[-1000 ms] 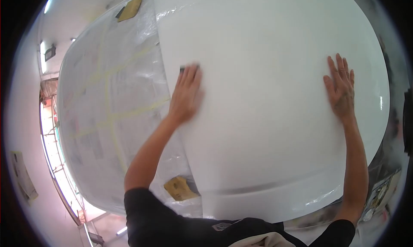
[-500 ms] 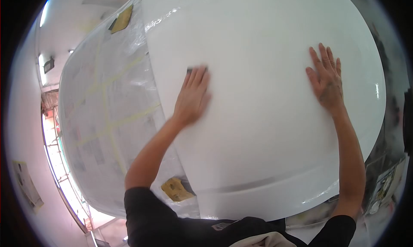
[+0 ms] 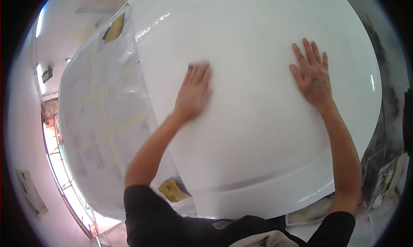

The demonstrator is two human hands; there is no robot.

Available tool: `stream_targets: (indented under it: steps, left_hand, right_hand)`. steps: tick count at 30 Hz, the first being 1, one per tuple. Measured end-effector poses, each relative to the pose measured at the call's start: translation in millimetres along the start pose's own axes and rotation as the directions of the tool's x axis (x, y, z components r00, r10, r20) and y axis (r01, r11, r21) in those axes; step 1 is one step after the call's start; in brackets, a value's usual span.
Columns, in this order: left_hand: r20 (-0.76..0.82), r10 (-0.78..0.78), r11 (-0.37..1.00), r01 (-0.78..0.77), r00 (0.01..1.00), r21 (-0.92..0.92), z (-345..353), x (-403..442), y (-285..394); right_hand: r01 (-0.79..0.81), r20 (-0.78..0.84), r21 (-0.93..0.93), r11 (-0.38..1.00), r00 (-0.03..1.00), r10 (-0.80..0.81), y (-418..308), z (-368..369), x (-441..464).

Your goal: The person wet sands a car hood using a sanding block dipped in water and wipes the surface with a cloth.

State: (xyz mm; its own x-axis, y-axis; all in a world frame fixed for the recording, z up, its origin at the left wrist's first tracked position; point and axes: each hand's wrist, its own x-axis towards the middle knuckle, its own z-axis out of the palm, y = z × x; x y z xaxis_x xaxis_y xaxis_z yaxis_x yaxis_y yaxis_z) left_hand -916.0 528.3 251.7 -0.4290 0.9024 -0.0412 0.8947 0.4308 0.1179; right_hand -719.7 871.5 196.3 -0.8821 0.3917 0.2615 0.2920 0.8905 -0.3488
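Under the blurred fingers of my left hand is a small dark flat piece, which looks like sandpaper; only its edge shows past the fingertips. That hand presses it on a smooth white car body panel, near the panel's masked left side. Farther right, my right hand lies palm down on the same panel, fingers spread, with nothing visible in it. The panel's surface is glossy at the edges and duller in the middle.
Clear plastic sheeting with yellow tape lines covers the left side. A yellow-brown piece lies at its upper edge and another yellow-brown piece near my left sleeve. A framed object stands beyond the panel at right.
My right hand appears a little farther left and higher, and the view has shifted slightly. My left hand stays blurred over nearly the same spot, the dark piece still beneath it.
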Motion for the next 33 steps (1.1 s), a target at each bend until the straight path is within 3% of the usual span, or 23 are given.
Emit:
stream_targets:
  steps: [2, 4, 5, 6, 7, 10, 12, 14, 17, 18, 19, 20, 21, 23, 25, 27, 29, 30, 32, 33]
  left_hand:
    - [0.074, 0.050, 0.996, -0.055, 0.996, 0.074, 7, 4, -28]
    - [-0.183, 0.230, 0.952, -0.182, 0.956, 0.247, 27, 93, -102]
    - [-0.254, 0.041, 0.996, -0.020, 0.966, 0.083, 18, 151, -114]
    - [-0.279, -0.048, 0.998, 0.034, 0.959, -0.054, -2, 203, -120]
    - [-0.440, -0.015, 0.987, 0.084, 0.898, 0.137, 19, 249, -159]
    - [-0.249, -0.189, 0.969, 0.221, 0.950, 0.106, 11, 256, -121]
    - [-0.283, 0.113, 0.976, -0.053, 0.953, 0.212, 23, 175, -75]
    - [-0.142, 0.191, 0.974, -0.169, 0.971, 0.153, 21, 72, -14]
    - [0.107, 0.128, 0.984, -0.139, 0.986, 0.109, 8, 58, -9]
    - [-0.071, 0.235, 0.964, -0.223, 0.969, 0.145, 21, 97, -44]
    - [-0.148, 0.199, 0.975, -0.181, 0.969, 0.125, 24, 149, -66]
    - [-0.144, 0.027, 1.000, -0.027, 0.989, 0.001, 11, 201, -72]
    - [-0.270, 0.005, 1.000, -0.007, 0.963, -0.007, 8, 249, -79]
    - [-0.423, -0.115, 0.964, 0.203, 0.899, 0.169, 33, 307, -92]
    - [-0.231, -0.054, 0.990, 0.082, 0.972, 0.113, 21, 284, -56]
    - [-0.283, 0.227, 0.970, -0.189, 0.932, 0.155, 22, 198, 1]
    - [-0.057, 0.228, 0.973, -0.226, 0.972, 0.049, 23, 101, 46]
    - [0.048, 0.162, 0.986, -0.159, 0.986, -0.046, 1, 81, 74]
    - [0.044, 0.327, 0.937, -0.330, 0.944, 0.111, 27, 124, 17]
    - [-0.042, 0.237, 0.971, -0.235, 0.971, 0.043, 31, 173, -1]
  right_hand:
    - [-0.010, 0.019, -0.011, 1.000, 1.000, 0.010, -4, 3, 1]
    - [-0.005, 0.017, -0.010, 1.000, 1.000, 0.005, -3, 5, 2]
    - [-0.001, 0.014, -0.006, 1.000, 1.000, 0.001, -4, 5, 2]
    - [-0.001, 0.012, -0.001, 1.000, 1.000, 0.001, -4, 6, 1]
    - [-0.002, 0.006, 0.003, 1.000, 1.000, 0.002, -4, 8, 0]
    - [0.010, 0.003, 0.015, 1.000, 1.000, -0.010, -1, 0, -4]
    - [0.009, -0.010, 0.030, 1.000, 1.000, -0.009, -4, -1, 0]
    - [0.001, -0.001, 0.009, 1.000, 1.000, -0.001, -5, -2, -1]
    - [-0.005, -0.004, 0.021, 1.000, 1.000, 0.005, -5, -1, 0]
    - [-0.011, 0.007, 0.019, 1.000, 1.000, 0.011, -3, 1, -2]
    - [-0.011, 0.010, 0.019, 1.000, 1.000, 0.011, -3, 2, -2]
    - [-0.005, 0.008, 0.021, 1.000, 1.000, 0.005, -4, 1, 0]
    - [-0.001, 0.000, 0.022, 1.000, 1.000, 0.001, -4, 2, 1]
    - [0.011, -0.003, 0.020, 1.000, 1.000, -0.011, 0, 1, -2]
    - [0.015, -0.004, 0.021, 1.000, 1.000, -0.015, 0, -3, -4]
    - [0.009, -0.001, 0.033, 0.999, 1.000, -0.009, -2, -3, -5]
    - [-0.002, 0.001, 0.016, 1.000, 1.000, 0.002, -3, -3, -2]
    - [-0.005, -0.009, 0.022, 1.000, 1.000, 0.005, -2, -3, 1]
    - [-0.002, -0.010, 0.029, 1.000, 1.000, 0.002, -2, -1, -1]
    - [-0.007, 0.014, 0.022, 1.000, 1.000, 0.006, -2, 3, -4]
